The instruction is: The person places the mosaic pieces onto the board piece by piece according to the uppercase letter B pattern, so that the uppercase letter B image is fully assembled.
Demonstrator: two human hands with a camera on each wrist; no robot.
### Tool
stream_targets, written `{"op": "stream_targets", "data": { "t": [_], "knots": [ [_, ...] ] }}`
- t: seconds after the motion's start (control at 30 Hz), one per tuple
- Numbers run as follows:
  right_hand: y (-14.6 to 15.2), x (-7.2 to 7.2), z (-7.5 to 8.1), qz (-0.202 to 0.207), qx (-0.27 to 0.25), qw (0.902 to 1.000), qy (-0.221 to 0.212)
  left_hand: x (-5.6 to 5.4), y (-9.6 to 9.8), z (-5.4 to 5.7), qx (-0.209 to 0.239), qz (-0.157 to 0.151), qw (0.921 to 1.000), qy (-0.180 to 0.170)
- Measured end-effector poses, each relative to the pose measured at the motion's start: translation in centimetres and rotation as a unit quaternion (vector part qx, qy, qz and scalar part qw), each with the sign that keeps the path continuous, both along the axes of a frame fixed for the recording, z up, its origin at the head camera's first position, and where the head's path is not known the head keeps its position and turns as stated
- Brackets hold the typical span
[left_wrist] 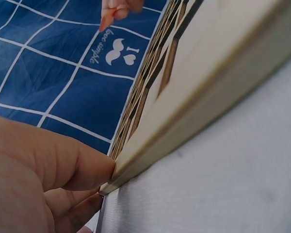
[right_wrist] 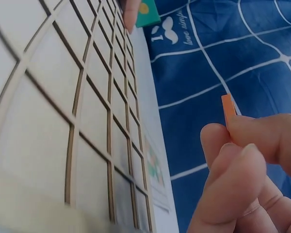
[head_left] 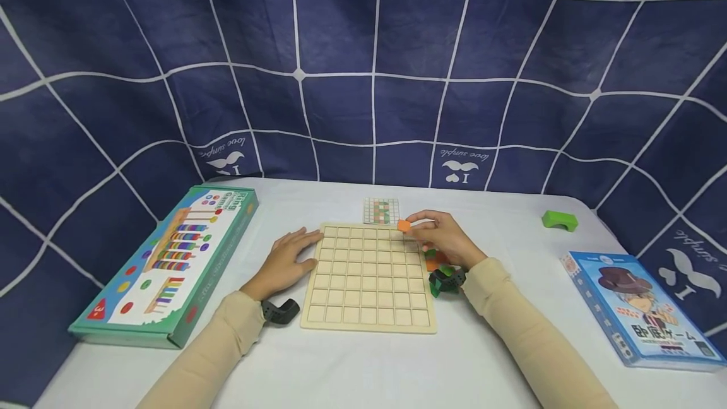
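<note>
A pale wooden grid board (head_left: 368, 330) lies flat in the middle of the table, its square recesses bare. My left hand (head_left: 288, 262) rests at the board's left edge, thumb and fingertips touching its side in the left wrist view. Over the board's far right corner, my right hand (head_left: 445, 237) pinches a small orange square tile (head_left: 404, 225) between thumb and finger. In the right wrist view the tile (right_wrist: 228, 107) shows edge-on, above the surface. Orange and green tiles (head_left: 434, 260) lie beside the board's right edge, partly hidden under my right hand and wrist.
A small pattern card (head_left: 381, 211) with a coloured grid lies just beyond the board. A green-edged game box (head_left: 187, 264) stands at the left. On the right are a blue game box (head_left: 642, 308) and a green arch block (head_left: 560, 220). A blue checked cloth (head_left: 341, 106) hangs behind.
</note>
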State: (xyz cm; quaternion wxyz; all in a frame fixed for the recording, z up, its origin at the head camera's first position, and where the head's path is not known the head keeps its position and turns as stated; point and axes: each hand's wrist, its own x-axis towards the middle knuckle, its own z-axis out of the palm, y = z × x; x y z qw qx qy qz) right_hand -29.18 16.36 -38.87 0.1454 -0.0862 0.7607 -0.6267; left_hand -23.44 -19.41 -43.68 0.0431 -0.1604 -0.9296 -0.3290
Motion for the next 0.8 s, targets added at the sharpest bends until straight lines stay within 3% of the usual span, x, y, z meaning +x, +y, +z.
{"op": "stream_targets", "data": {
  "t": [0.37, 0.8],
  "knots": [
    [-2.5, -0.6, -0.5, 0.015, 0.009, 0.9999, -0.002, -0.1, -0.1, -0.1, -0.002, 0.000, 1.0000, 0.001],
    [-6.2, -1.1, -1.3, 0.013, -0.030, 0.9991, -0.028, 0.0, 0.0, 0.0, 0.001, 0.000, 1.0000, 0.002]
  ]
}}
